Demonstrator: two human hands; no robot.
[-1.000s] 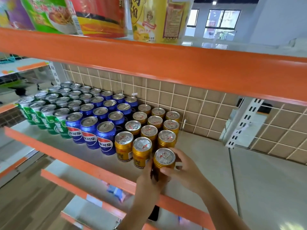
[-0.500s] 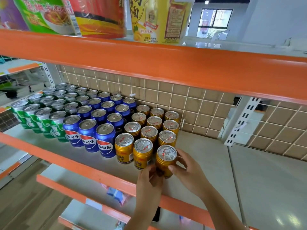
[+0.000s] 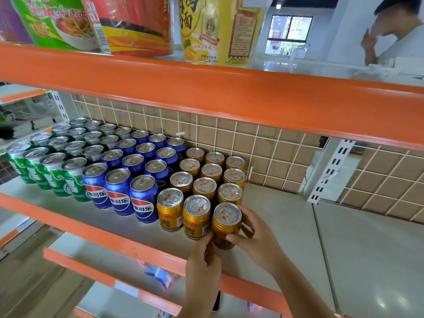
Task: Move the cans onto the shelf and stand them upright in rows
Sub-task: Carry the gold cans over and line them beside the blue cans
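Observation:
A gold can [image 3: 226, 222] stands upright at the front right corner of the gold block on the shelf [image 3: 286, 230]. My right hand [image 3: 254, 239] wraps its right side and front. My left hand [image 3: 203, 260] touches its lower left with the fingertips. More gold cans [image 3: 207, 180] stand in rows behind and to its left. Blue cans [image 3: 133, 171] fill the middle, green cans [image 3: 52, 164] the left, all upright.
An orange upper shelf edge [image 3: 229, 95] hangs low overhead, with noodle cups [image 3: 220, 28] on it. Orange lips of lower shelves [image 3: 110, 278] sit below. A tiled grid back panel [image 3: 263, 145] closes the rear. A person [image 3: 394, 33] stands at the far right.
The gold can has slid back from the front edge into line with the front row, both hands moving with it. The view has shifted slightly closer.

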